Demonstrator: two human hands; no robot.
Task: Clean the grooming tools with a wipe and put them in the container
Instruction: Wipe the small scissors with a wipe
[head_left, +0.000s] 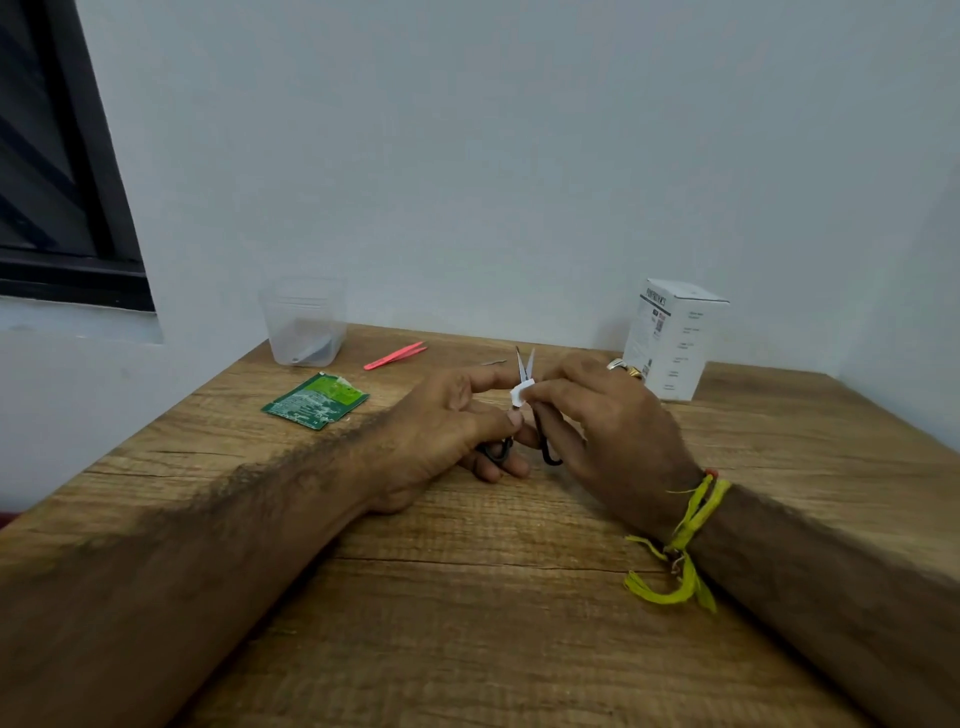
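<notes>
Small scissors (524, 364) with black handles stand upright between my hands, their blades slightly parted and pointing up. My left hand (447, 431) grips the handle loops. My right hand (608, 426) pinches a small white wipe (521, 393) against the base of the blades. Pink tweezers (396, 355) lie on the wooden table (467, 597) behind my left hand. A clear plastic container (305, 321) stands at the back left with a grey tool inside. A thin metal tool (493, 362) lies just behind my left fingers, mostly hidden.
A torn green wipe sachet (314, 401) lies in front of the container. A white cardboard box (670, 338) stands at the back right against the wall. The table's left edge runs diagonally beside a window sill.
</notes>
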